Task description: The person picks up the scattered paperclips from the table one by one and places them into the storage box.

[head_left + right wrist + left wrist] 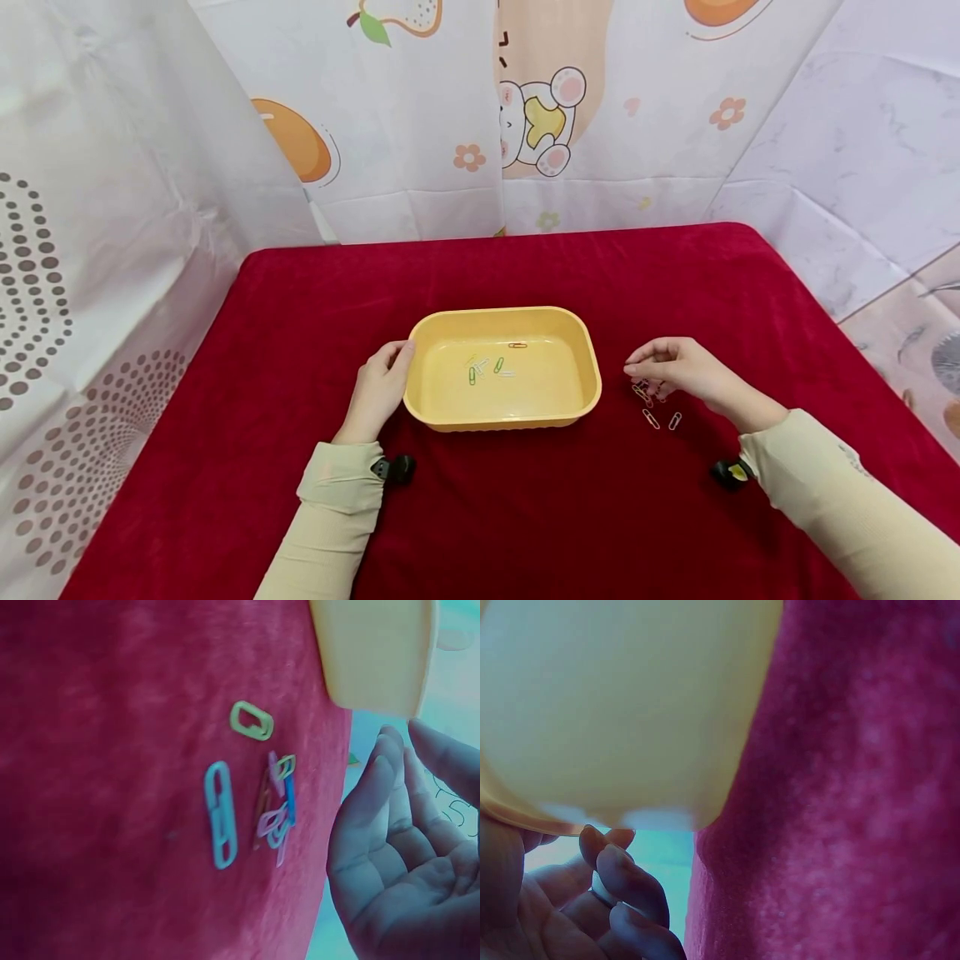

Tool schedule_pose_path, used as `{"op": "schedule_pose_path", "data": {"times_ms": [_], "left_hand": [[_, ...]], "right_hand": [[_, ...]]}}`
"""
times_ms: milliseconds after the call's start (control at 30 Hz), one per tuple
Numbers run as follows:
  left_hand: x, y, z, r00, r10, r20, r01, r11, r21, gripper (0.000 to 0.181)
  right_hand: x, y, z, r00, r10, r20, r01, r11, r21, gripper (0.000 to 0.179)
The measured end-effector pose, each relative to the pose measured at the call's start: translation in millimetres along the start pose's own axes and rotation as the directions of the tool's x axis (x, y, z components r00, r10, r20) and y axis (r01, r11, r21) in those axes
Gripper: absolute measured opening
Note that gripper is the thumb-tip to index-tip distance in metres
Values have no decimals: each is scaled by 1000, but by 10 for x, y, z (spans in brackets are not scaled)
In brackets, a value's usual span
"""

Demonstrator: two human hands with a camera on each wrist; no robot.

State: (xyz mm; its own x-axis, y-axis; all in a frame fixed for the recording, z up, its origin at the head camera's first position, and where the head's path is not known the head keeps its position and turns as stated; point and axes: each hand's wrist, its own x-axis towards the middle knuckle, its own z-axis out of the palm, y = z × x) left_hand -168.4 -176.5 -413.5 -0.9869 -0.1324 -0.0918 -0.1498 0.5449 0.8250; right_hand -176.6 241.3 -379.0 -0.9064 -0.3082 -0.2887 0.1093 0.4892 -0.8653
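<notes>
A yellow plastic tray (502, 421) lies on the red cloth with several coloured paper clips inside, among them a green paper clip (472, 376) and a red one near the far wall. My left hand (378, 390) grips the tray's left rim, thumb on top and fingers bent beneath it in the left wrist view. To the tray's right, my right hand (678, 369) hovers over a small pile of paper clips (642, 395). Its thumb and fingertips stand slightly apart in the right wrist view, with nothing visible between them. Part of the pile is hidden under this hand in the head view.
Two loose paper clips lie nearer me than the pile: a light one (651, 418) and another (676, 421) to its right. Red velvety cloth (495, 517) covers the table. Patterned curtains (420, 108) hang behind it and at both sides.
</notes>
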Motion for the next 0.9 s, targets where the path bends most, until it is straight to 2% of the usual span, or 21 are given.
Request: {"op": "schedule_pose_path", "data": {"times_ms": [333, 500, 700, 900], "left_hand": [[-4, 4, -3, 1000, 8, 2, -8, 1000, 2, 51], [-5, 3, -4, 1000, 6, 4, -6, 1000, 2, 51], [7, -15, -2, 1000, 5, 6, -5, 1000, 0, 54], [12, -28, 5, 1000, -3, 7, 3, 1000, -4, 54]], "right_hand": [[-72, 143, -20, 999, 4, -34, -8, 994, -105, 31], [-76, 177, -11, 999, 1, -53, -11, 981, -192, 26], [-62, 193, 30, 999, 37, -33, -43, 975, -217, 26], [-42, 199, 72, 999, 20, -31, -30, 939, -342, 18]]}}
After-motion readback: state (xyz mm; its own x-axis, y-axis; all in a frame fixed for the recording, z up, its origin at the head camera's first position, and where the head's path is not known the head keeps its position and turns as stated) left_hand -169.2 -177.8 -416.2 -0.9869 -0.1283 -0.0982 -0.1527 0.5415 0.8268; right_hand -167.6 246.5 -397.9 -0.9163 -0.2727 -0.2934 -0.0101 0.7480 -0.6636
